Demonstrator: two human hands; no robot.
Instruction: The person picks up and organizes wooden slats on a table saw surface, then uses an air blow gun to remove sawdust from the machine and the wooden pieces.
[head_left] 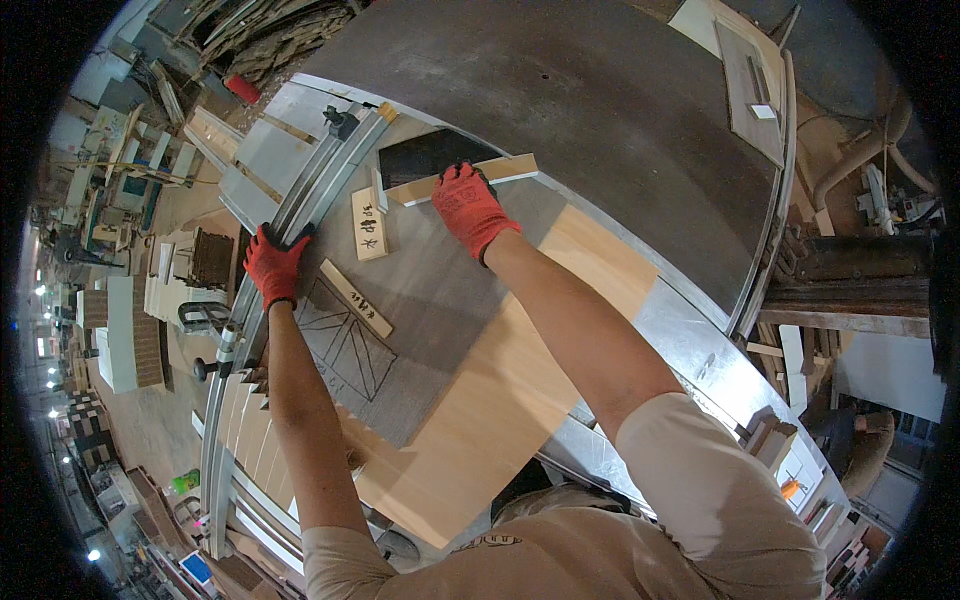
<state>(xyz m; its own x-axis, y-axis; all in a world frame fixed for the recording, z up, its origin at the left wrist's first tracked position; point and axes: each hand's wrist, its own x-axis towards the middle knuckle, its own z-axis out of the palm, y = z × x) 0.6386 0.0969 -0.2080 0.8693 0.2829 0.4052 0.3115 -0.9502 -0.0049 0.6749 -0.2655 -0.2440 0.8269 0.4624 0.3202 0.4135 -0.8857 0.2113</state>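
My right hand [469, 208], in a red glove with dark fingertips, is closed over a narrow wooden strip [515, 168] at the far end of the work surface. Just beyond that strip lies a dark panel [415, 155]. My left hand [274, 266], gloved the same way, grips the long aluminium rail [312, 197] on the left side. Between the hands, a short pale wood block [369, 226] with handwritten marks rests on a grey-brown board [430, 300]. Nearer to me lies a second marked strip [356, 298], beside a pencilled triangular drawing on the board.
A large dark tabletop [600, 110] stretches across the far right, bordered by a metal edge. Under the grey board is a pale wood sheet [520, 385]. A clamp [226, 345] sits on the rail's near part. Stacked panels [195, 270] stand left, and scrap wood [265, 35] lies beyond.
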